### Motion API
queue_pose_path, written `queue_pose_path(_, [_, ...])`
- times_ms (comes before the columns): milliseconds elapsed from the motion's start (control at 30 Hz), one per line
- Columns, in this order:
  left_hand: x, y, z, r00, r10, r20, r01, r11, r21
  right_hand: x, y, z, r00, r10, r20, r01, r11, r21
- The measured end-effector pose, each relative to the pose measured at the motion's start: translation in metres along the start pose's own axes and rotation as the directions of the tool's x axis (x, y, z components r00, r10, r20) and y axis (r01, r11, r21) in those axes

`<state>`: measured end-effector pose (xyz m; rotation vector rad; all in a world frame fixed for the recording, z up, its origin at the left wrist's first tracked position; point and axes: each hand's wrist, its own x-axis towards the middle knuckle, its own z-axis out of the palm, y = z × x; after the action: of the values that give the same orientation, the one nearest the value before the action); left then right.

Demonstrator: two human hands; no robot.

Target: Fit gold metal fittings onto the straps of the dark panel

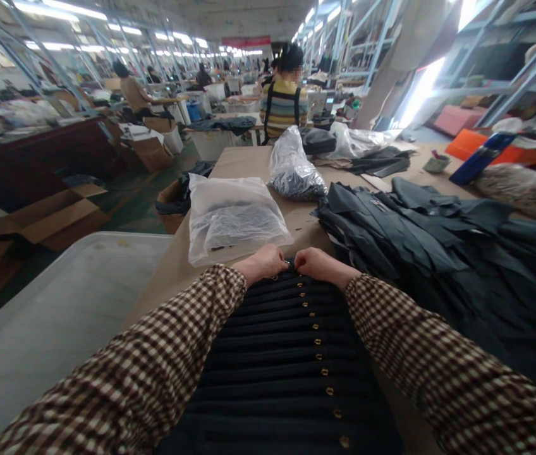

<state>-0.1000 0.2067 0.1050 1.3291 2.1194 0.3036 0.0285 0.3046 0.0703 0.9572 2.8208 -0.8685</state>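
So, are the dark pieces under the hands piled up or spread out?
Spread: dark pieces overlap in a row, each gold snap showing.

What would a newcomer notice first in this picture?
Dead centre, the left hand and right hand, in checked sleeves, curl over the far end of a dark layered stack with a line of gold rings down its middle. To its right sprawls a heap of dark fabric pieces; just beyond the hands lies a clear plastic bag.

Fingertips of the left grip (268,261) and right grip (316,262) curl out of sight; below them, the dark buttoned stack (291,354) runs off the bottom edge.
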Motion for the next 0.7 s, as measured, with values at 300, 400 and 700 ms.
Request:
queue_pose_path(300, [0.005, -0.001, 0.001, 0.998, -0.055, 0.001, 0.055, 0.998, 0.027, 0.002, -0.004, -0.002, 1.0, 0.018, 0.016, -0.018, 0.999, -0.038])
queue_pose_path(400, [0.007, 0.001, 0.001, 0.997, -0.076, 0.019, 0.075, 0.997, 0.035, 0.003, -0.004, -0.001, 0.999, 0.021, 0.029, -0.02, 0.999, -0.05])
queue_pose_path(700, [-0.012, 0.007, -0.017, 0.999, -0.047, 0.009, 0.046, 0.998, 0.032, -0.008, -0.015, -0.009, 0.999, 0.037, 0.011, -0.037, 0.999, -0.012])
